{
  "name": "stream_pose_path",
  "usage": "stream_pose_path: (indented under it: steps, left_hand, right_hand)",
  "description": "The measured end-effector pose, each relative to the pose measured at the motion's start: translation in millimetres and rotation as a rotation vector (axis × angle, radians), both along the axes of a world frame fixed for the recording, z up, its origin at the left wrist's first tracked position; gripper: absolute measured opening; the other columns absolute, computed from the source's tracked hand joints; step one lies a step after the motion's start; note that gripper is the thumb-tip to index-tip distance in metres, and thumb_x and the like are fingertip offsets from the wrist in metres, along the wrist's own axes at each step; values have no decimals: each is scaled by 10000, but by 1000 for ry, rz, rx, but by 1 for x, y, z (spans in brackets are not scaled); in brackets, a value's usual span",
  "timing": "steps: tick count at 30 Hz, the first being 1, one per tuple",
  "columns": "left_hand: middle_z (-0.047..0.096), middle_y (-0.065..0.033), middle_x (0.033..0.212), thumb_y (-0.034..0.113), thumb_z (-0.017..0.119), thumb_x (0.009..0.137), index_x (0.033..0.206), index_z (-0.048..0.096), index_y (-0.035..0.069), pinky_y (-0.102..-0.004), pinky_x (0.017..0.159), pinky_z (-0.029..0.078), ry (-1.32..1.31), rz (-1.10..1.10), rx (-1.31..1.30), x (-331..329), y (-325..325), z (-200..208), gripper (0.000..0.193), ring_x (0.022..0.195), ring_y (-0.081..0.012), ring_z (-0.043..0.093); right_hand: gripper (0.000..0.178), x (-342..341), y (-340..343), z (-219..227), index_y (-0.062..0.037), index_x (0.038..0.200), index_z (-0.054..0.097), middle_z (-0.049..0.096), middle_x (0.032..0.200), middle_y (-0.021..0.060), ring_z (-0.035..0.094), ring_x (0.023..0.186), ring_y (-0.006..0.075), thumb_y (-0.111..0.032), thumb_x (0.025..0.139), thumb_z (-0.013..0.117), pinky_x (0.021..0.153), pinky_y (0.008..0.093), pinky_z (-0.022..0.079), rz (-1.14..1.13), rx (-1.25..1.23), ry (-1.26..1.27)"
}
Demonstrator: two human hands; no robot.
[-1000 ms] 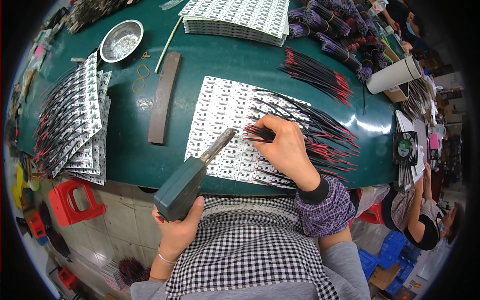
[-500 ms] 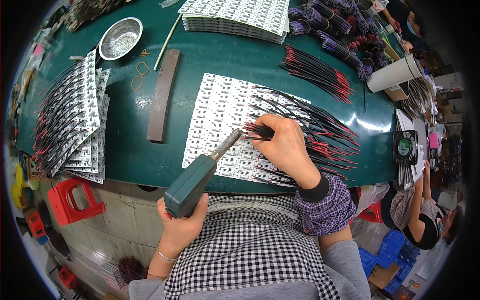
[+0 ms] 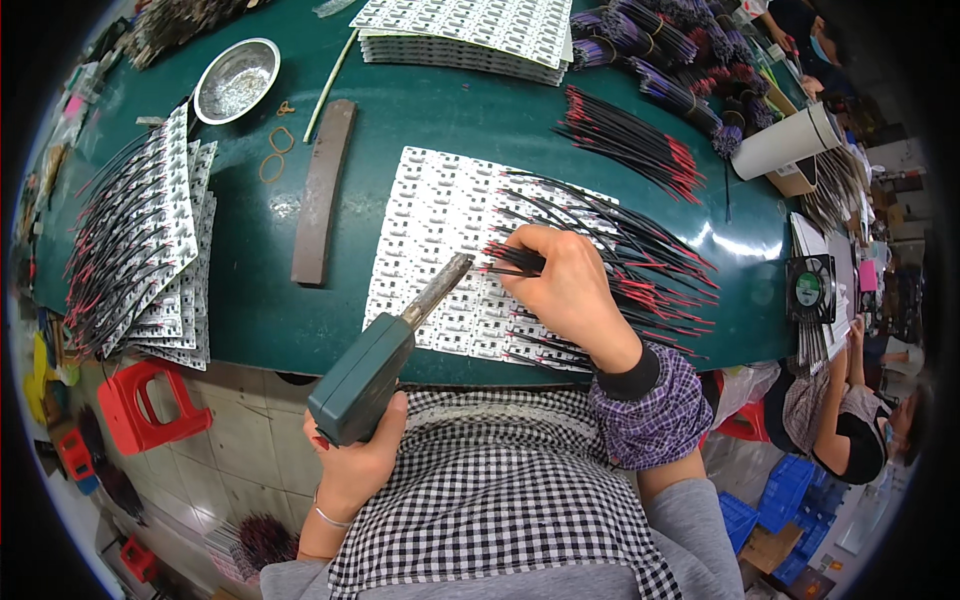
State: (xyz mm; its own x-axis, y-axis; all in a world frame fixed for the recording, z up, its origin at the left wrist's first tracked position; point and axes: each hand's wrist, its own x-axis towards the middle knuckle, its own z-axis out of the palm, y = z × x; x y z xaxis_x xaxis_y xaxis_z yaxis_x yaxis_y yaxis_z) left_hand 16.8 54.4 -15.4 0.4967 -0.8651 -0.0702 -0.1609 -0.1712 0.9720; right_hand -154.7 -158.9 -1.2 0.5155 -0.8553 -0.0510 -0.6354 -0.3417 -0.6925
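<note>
My left hand (image 3: 358, 458) is wrapped round the grip of a dark green soldering gun (image 3: 362, 378). Its metal tip points up and right, over a white panel of small circuit boards (image 3: 415, 225) and just short of the wire ends. Over that panel my right hand (image 3: 572, 288) pinches a small bunch of black wires (image 3: 516, 258), their red ends facing the tip. Whether the tip touches a wire, I cannot tell. More black wires with red ends (image 3: 655, 250) fan across the panel's right side, partly beneath my right hand.
At left are wired panels in a stack (image 3: 180, 235), a metal bowl (image 3: 237, 82), rubber bands (image 3: 272, 167) and a brown bar (image 3: 325, 195). Behind stand stacked panels (image 3: 465, 30); right of them lie loose wires (image 3: 630, 145), wire bundles (image 3: 670, 95), a white roll (image 3: 785, 142) and a fan (image 3: 810, 288).
The soldering gun has drawn back slightly down and left, its tip now a little farther from the pinched wires. My right hand has stayed almost where it was.
</note>
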Motion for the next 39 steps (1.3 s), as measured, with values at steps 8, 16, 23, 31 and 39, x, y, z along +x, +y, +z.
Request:
stream_pose_path:
  steps: [8, 16, 23, 31, 39]
  left_hand:
    - [705, -48, 797, 33, 767, 799, 886, 706, -18, -247, 563, 480, -18, 6, 13, -6, -8, 10, 118, 637, -87, 619]
    - [700, -56, 787, 47, 772, 796, 894, 696, -34, -250, 564, 485, 21, 28, 53, -4, -6, 11, 148, 635, -87, 615]
    - [724, -84, 945, 14, 759, 812, 1052, 690, -43, -262, 711, 545, 169, 154, 51, -2, 5, 11, 256, 801, -124, 670]
    - [706, -125, 1101, -29, 745, 814, 1175, 650, -59, -288, 863, 543, 244, 163, 41, 2, 3, 15, 375, 984, -165, 676]
    - [706, -125, 1104, -36, 741, 814, 1185, 648, -58, -290, 871, 543, 241, 142, 36, 0, 4, 15, 383, 992, -167, 677]
  right_hand:
    - [115, -2, -3, 1, -19, 833, 683, 667, 722, 148, 658, 679, 341, -99, 755, 713, 641, 421, 500, 33, 35, 4]
    - [113, -2, -2, -2, -8, 823, 680, 666, 722, 158, 658, 675, 345, -91, 752, 710, 637, 420, 502, 30, 40, -26]
    - [161, -2, -4, 6, 15, 890, 672, 657, 785, 179, 649, 742, 355, -90, 771, 699, 685, 428, 490, 56, 79, -1]
    - [178, -20, 2, 9, 46, 978, 666, 603, 851, 137, 597, 769, 297, 24, 802, 653, 695, 375, 464, 61, -99, -259]
    - [191, -9, 18, 4, 27, 974, 698, 630, 876, 138, 633, 783, 292, 34, 787, 655, 710, 358, 495, -2, 98, -343]
